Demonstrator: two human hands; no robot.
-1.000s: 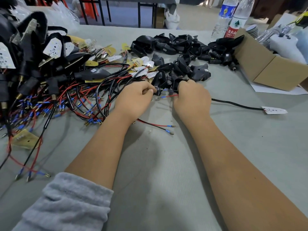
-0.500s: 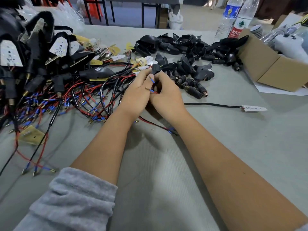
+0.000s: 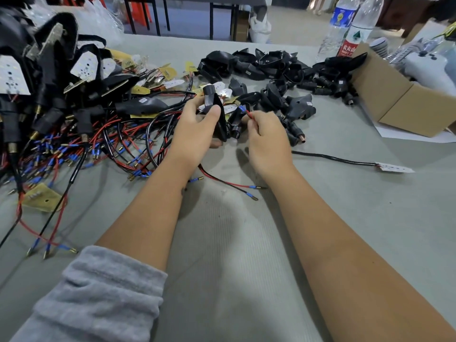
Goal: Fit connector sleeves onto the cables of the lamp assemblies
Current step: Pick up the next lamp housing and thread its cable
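My left hand (image 3: 195,130) grips a black rubber connector sleeve (image 3: 216,112), held upright with its narrow neck on top and my thumb across its front. Just to its right, my right hand (image 3: 267,137) pinches a red wire (image 3: 249,115) with a blue-sleeved terminal at its tip, pointing toward the sleeve but apart from it. Beneath my hands a red and black cable pair (image 3: 229,185) with blue-tipped ends lies on the grey table (image 3: 246,255). More black sleeves (image 3: 271,67) are heaped behind my hands.
A tangle of lamp assemblies and red and black cables (image 3: 74,119) fills the left side. A cardboard box (image 3: 404,99) and two water bottles (image 3: 355,28) stand at the back right. A loose black cable with a white LED board (image 3: 392,167) lies to the right.
My hands have drawn apart. The left now holds a black sleeve lifted upright, and the right has pulled the red wire's blue tip out to the right of it.
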